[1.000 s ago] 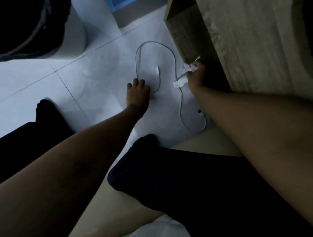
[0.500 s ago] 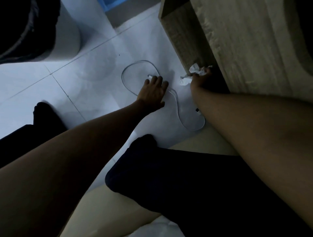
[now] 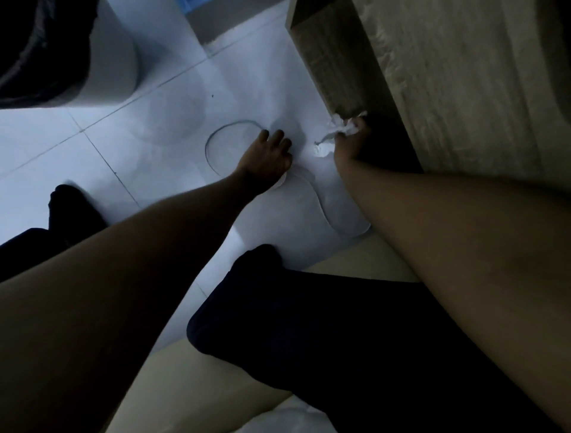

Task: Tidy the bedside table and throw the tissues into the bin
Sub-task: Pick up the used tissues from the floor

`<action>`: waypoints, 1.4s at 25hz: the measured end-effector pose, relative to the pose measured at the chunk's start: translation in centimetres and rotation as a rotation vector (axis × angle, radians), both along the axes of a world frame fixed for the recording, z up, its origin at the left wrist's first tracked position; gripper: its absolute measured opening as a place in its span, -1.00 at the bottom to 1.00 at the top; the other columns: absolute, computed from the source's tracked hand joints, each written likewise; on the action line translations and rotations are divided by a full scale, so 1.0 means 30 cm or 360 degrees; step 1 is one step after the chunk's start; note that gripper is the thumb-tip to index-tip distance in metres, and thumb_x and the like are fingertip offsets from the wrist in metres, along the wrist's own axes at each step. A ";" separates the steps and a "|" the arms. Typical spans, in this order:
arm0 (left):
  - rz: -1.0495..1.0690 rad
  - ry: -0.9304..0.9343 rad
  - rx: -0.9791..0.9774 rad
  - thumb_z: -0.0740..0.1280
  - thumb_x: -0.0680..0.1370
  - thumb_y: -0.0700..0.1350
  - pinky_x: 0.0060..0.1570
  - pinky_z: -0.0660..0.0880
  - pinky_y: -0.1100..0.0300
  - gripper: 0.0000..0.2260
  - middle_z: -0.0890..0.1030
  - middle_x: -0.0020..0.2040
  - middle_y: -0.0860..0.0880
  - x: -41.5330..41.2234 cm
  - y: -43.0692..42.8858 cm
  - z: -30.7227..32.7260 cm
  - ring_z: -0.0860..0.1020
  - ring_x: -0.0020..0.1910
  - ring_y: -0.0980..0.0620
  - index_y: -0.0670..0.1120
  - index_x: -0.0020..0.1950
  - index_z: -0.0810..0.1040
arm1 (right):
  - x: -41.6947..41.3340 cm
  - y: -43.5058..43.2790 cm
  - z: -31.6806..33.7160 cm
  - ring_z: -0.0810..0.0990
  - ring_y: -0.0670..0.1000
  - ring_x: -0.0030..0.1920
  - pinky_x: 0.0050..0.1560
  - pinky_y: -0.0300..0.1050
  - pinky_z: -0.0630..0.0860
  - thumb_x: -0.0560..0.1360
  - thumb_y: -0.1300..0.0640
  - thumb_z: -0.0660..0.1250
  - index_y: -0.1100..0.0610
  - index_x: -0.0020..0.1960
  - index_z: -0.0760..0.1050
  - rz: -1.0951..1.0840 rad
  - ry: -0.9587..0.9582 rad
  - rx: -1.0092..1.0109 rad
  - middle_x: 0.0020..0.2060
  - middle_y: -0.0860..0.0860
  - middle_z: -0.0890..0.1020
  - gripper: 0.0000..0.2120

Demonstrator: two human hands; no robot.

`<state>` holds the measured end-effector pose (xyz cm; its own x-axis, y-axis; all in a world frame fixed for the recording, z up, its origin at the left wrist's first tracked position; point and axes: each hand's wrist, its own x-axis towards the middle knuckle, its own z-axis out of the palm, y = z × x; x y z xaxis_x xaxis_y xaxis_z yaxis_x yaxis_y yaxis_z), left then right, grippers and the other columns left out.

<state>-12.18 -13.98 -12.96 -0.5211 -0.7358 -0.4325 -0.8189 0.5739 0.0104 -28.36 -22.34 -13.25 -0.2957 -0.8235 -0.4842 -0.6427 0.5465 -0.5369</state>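
My right hand (image 3: pixel 352 145) grips crumpled white tissues (image 3: pixel 338 126) low against the open side of the wooden bedside table (image 3: pixel 448 80); a tail of tissue (image 3: pixel 323 149) hangs out below the fist. My left hand (image 3: pixel 267 157) is down on the white tiled floor, fingers curled over a thin white cable (image 3: pixel 210 145). The cable loops out to the left of the hand and runs on in a second loop (image 3: pixel 321 210) towards my right forearm. A pale bin (image 3: pixel 114 61) with a black liner stands at the top left.
My knees in dark trousers (image 3: pixel 309 324) fill the lower middle, with a second dark knee (image 3: pixel 71 210) at the left. A beige edge (image 3: pixel 364 262) borders the floor beside the table. A blue object (image 3: pixel 191 3) shows at the top edge.
My left hand has slid right onto the cable and curled over it, and the cable's loop has been dragged to the left. My right hand stays by the table with the tissues.
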 end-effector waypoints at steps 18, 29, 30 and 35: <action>0.1591 0.1054 -0.0222 0.32 0.56 -0.16 -0.28 0.49 -0.02 -0.86 0.53 -0.17 -0.21 0.218 0.139 0.820 0.54 -0.27 -0.26 -0.21 -0.16 0.49 | 0.230 0.106 0.797 0.60 0.13 0.03 0.05 -0.13 0.50 0.34 0.33 0.26 0.18 0.05 0.61 0.0567 -0.0388 -0.0690 0.00 0.16 0.65 -0.68; 0.1267 0.1278 -0.1212 0.35 0.56 -0.12 -0.24 0.49 0.02 -0.91 0.60 -0.22 -0.11 0.095 0.285 1.646 0.56 -0.26 -0.15 -0.13 -0.08 0.59 | -0.057 0.285 1.641 0.66 0.09 -0.16 -0.09 0.11 0.63 0.38 0.30 0.34 -0.09 0.00 0.58 0.0025 -0.0958 -0.1394 -0.11 0.02 0.69 -0.67; 0.1254 0.1322 -0.1248 0.35 0.56 -0.11 -0.22 0.50 0.04 -0.91 0.61 -0.20 -0.10 0.078 0.286 1.704 0.57 -0.25 -0.12 -0.11 -0.07 0.59 | -0.105 0.292 1.684 0.67 0.06 -0.16 -0.11 0.10 0.64 0.38 0.30 0.35 -0.11 -0.01 0.58 -0.0031 -0.0987 -0.1427 -0.11 0.03 0.69 -0.66; 0.1084 0.1644 -0.1271 0.36 0.57 -0.08 -0.23 0.53 0.14 -0.89 0.63 -0.21 -0.01 -0.048 0.286 1.960 0.59 -0.29 0.00 -0.10 -0.09 0.61 | -0.286 0.389 1.823 0.65 -0.22 -0.12 -0.17 -0.27 0.59 0.42 0.38 0.37 0.12 0.05 0.59 -0.0346 -0.1090 -0.1508 -0.06 0.02 0.68 -0.73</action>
<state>-13.62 -5.39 45.84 0.1976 -0.8196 0.5378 -0.7536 0.2239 0.6181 -36.93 -10.66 41.44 -0.3906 -0.9030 0.1791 -0.0075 -0.1914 -0.9815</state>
